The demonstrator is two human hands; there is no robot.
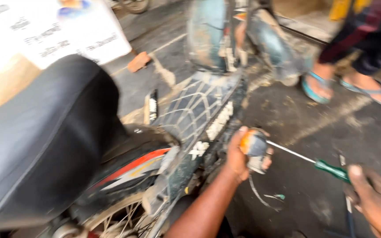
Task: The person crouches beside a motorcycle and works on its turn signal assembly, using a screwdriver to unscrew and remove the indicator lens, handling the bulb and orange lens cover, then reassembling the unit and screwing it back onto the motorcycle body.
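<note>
Motion blur softens the whole view. The right hand (378, 200) is cut off by the bottom-right corner, its grip on the green-handled screwdriver (307, 159) unclear. A bystander in blue flip-flop sandals (316, 88) is cropped above the ankles.

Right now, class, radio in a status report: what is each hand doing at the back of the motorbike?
Left hand grips orange-and-grey indicator lamp beside rear tyre. Right hand holds green-handled screwdriver, shaft to lamp. Sandalled feet stand behind.
</note>
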